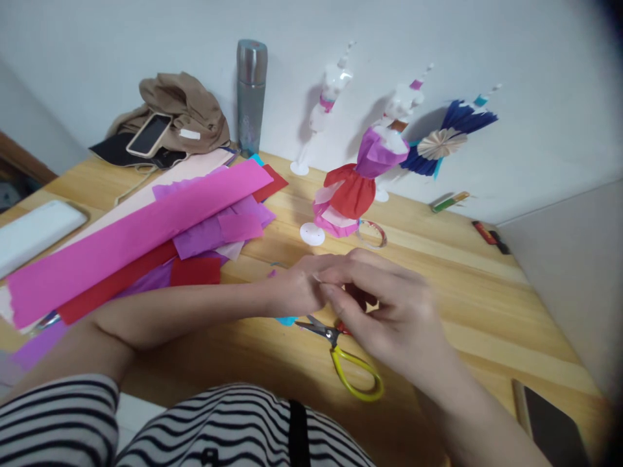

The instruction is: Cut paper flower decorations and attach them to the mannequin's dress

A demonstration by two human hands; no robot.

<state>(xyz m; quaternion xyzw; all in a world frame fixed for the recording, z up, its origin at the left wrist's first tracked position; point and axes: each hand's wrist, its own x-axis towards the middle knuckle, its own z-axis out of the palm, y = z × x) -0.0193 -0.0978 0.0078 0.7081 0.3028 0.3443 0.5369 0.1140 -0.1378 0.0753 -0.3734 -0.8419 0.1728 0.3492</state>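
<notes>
My left hand (292,288) and my right hand (389,311) meet above the wooden table (487,305), fingers pinched together on a small dark red piece (359,297) that is mostly hidden between them. Yellow-handled scissors (348,363) lie on the table just under and in front of my hands. A small blue scrap (287,320) peeks out beneath my left wrist. Behind my hands stands a doll form dressed in red and purple paper (357,185).
Pink, red and purple paper sheets (136,240) are piled at the left. Two more white doll forms (324,107), one with a blue paper fan (450,139), stand by the wall beside a metal flask (251,91). A tape ring (372,233), phone on brown cloth (150,133), dark device (555,428).
</notes>
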